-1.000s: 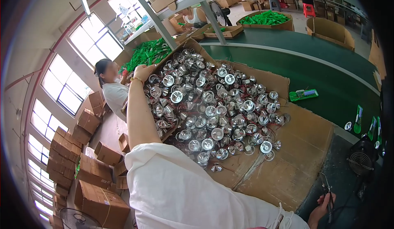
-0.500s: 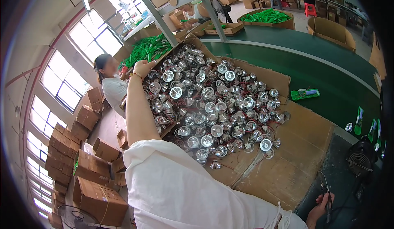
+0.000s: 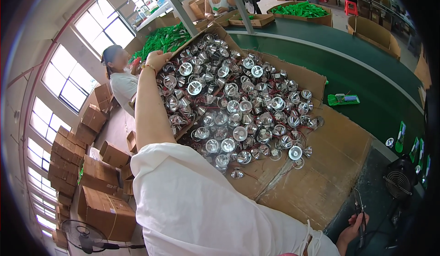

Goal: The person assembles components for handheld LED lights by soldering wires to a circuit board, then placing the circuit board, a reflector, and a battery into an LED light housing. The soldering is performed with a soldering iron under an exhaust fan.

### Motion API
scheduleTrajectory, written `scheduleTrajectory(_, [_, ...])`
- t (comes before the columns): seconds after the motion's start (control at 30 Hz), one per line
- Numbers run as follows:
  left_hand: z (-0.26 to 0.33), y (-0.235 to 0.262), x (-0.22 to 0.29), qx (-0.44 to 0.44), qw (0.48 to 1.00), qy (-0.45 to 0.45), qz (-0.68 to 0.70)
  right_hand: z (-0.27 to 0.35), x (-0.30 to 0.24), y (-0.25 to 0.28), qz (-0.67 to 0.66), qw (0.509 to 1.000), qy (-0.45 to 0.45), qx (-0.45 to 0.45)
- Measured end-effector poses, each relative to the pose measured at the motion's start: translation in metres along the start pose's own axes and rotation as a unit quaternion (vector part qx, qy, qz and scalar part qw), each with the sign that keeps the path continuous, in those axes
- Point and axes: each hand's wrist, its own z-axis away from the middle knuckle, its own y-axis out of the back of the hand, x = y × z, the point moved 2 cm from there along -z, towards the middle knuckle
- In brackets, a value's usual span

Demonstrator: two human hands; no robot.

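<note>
My left arm stretches across to the far left, where my left hand (image 3: 157,60) is closed on the edge of a cardboard box (image 3: 223,35). The box is tilted, and silvery cone-shaped lamp reflectors (image 3: 239,133) with thin red wires fill it and lie heaped in front of its opening, on a flat cardboard sheet (image 3: 330,164). Down at the lower right, my right hand (image 3: 352,228) is closed round a thin soldering iron (image 3: 360,212), its slender metal tip pointing up and away from the heap. A dark cord runs off near that hand.
A green conveyor belt (image 3: 293,54) curves behind the heap, carrying a green casing (image 3: 343,99). A small black fan (image 3: 398,178) stands at the right, near more green casings (image 3: 401,136). Green parts (image 3: 160,42) are piled by a co-worker (image 3: 120,79) at left. Cartons (image 3: 107,212) stack below.
My left hand and the box edge have risen a little and moved farther away. The view has shifted slightly. My right hand still holds the soldering iron.
</note>
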Motion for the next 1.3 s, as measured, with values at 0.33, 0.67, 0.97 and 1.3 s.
scheduleTrajectory(0.33, [0.002,0.0,-0.002,0.002,1.0,-0.001,-0.002,0.0,0.006,0.003,0.001,1.0,-0.01,0.01])
scheduleTrajectory(0.67, [-0.001,0.0,-0.001,-0.007,0.999,-0.001,-0.05,0.0,0.008,0.007,-0.015,1.0,0.005,0.006])
scheduleTrajectory(0.97, [-0.009,-0.001,-0.009,0.02,0.997,-0.003,-0.077,0.001,0.005,0.001,-0.007,1.0,0.002,0.004])
scheduleTrajectory(1.3, [-0.002,-0.007,0.002,0.015,0.992,0.017,-0.126,0.002,0.002,0.002,-0.008,1.0,-0.018,0.001])
